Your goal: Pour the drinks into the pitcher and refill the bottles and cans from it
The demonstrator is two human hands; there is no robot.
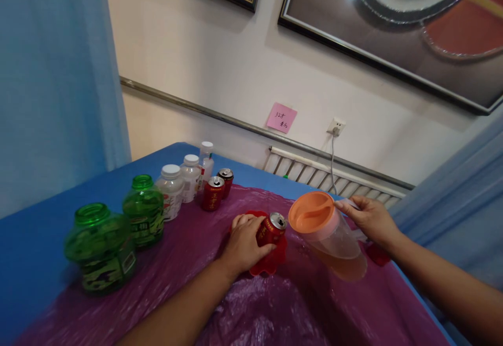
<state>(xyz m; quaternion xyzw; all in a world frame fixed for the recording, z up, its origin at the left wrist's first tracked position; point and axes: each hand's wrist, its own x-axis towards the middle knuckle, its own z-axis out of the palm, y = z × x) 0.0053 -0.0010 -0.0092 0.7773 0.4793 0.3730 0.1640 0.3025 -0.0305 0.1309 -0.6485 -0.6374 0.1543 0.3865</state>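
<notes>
My left hand [244, 241] is wrapped round a red drink can [272, 227] with an open top, which stands on a red dish [271, 265]. My right hand [371, 219] grips the handle of a clear plastic pitcher [334, 238] with an orange lid. The pitcher is tilted toward the can, its lid right next to the can's top. An amber liquid lies in the pitcher's lower side. Both stand over a purple plastic sheet [204, 262] on the blue table [35, 252].
Along the left stand two green plastic jars [102, 246] [144, 211], three white bottles [171, 191], and two more red cans [214, 193]. A wall with a rail, a pink note [281, 117] and a socket is behind. Blue curtains hang left and right.
</notes>
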